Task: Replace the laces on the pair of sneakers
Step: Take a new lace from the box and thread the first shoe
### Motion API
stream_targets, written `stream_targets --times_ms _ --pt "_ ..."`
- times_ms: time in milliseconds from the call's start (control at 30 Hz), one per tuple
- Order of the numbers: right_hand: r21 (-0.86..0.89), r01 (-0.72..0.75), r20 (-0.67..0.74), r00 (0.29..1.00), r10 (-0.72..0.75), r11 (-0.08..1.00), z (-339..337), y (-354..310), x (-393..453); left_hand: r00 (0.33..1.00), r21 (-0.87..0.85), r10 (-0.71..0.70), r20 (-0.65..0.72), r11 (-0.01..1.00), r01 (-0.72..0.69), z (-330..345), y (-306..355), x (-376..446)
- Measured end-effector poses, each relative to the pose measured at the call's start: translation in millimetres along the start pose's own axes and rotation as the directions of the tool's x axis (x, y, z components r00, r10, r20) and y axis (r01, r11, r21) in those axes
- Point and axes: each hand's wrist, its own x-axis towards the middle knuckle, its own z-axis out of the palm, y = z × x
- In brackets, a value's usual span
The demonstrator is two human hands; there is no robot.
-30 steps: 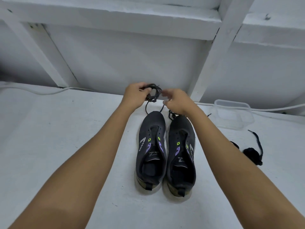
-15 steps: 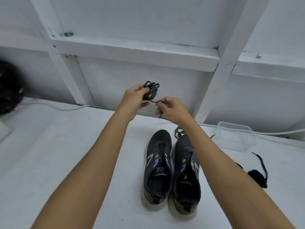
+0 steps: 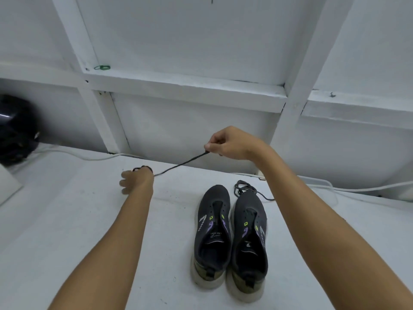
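Both hands pull a lace (image 3: 182, 163) taut: right hand (image 3: 228, 143) pinching its end, left hand (image 3: 136, 181) gripping the bundle beside laceless sneakers (image 3: 230, 238).

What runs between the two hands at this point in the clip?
In the head view, a dark lace stretches taut between them: the right hand pinches one end, raised, while the left hand holds the rest low over the white table.
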Motion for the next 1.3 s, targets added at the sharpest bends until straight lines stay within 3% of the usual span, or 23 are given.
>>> stream_targets --times_ms 33,100,167,200,267,300,367,467,600,667,800,900,1000,1100,1200,1300 --pt "-0.003 0.002 0.001 1.0 -0.002 1.0 -1.4 -1.2 -1.4 0.999 0.127 0.039 -0.038 0.991 -0.034 -4.0 -4.8 -3.2" --pt "0.005 0.01 0.016 1.0 -0.01 1.0 -1.6 -2.8 -4.4 0.959 0.238 0.28 -0.028 0.934 -0.266 -6.3 -11.7 -12.9" --pt "0.039 0.022 0.034 0.999 -0.024 0.999 1.7 -3.5 -6.7 0.832 0.113 0.526 0.175 0.829 -0.548 -1.8 -10.4 -29.8" --pt "0.058 0.034 0.031 0.999 -0.036 0.998 3.7 -3.9 -8.1 0.727 0.012 0.595 0.342 0.771 -0.637 1.5 -7.6 -42.4" --pt "0.099 0.063 0.009 0.998 -0.064 0.993 6.3 -3.8 -10.9 0.515 -0.152 0.585 0.627 0.74 -0.655 6.1 -3.3 -68.8" --pt "0.126 0.076 -0.017 0.997 -0.074 0.989 6.2 -4.2 -13.2 0.441 -0.204 0.553 0.707 0.757 -0.621 7.6 -0.7 -78.8" --pt "0.161 0.085 -0.111 0.992 -0.067 0.983 2.0 -2.2 -17.3 0.378 -0.242 0.525 0.762 0.773 -0.586 8.8 2.4 -89.5" --pt "0.089 0.042 -0.238 0.971 -0.02 0.995 -8.9 7.2 -23.4 0.382 -0.252 0.541 0.75 0.767 -0.59 2.5 2.9 -84.2" --pt "-0.126 -0.16 -0.285 0.951 0.119 0.979 -15.8 30.3 -31.3 0.431 -0.183 0.555 0.711 0.739 -0.649 -17.9 10.2 -62.4" --pt "-0.147 -0.21 -0.266 0.95 0.166 0.967 -10.7 32.5 -38.4 0.431 -0.146 0.576 0.694 0.699 -0.699 -25.6 14.6 -57.5" --pt "-0.081 -0.05 -0.121 0.992 0.04 0.995 19.7 2.5 -39.5 0.336 -0.097 0.615 0.714 0.561 -0.822 -26.5 25.8 -67.4" --pt "-0.095 0.026 -0.123 0.992 -0.038 0.995 36.9 -14.6 -27.8 0.264 -0.096 0.618 0.741 0.487 -0.868 -28.3 35.8 -77.7" --pt "-0.095 -0.028 -0.184 0.983 0.011 0.995 35.3 -12.3 -21.1 0.287 -0.061 0.609 0.739 0.485 -0.873 -36.3 40.5 -74.8" --pt "-0.06 -0.163 -0.3 0.944 0.138 0.985 24.2 8.2 -20.0 0.366 -0.012 0.59 0.72 0.538 -0.843 -48.3 39.7 -62.5" --pt "-0.164 -0.242 -0.218 0.954 0.204 0.956 16.6 29.9 -22.5 0.442 0.049 0.573 0.69 0.572 -0.819 -52.5 33.4 -53.3" --pt "-0.226 -0.131 -0.148 0.984 0.099 0.965 17.7 24.2 -29.5 0.432 0.053 0.582 0.689 0.554 -0.831 -47.4 31.9 -64.5"
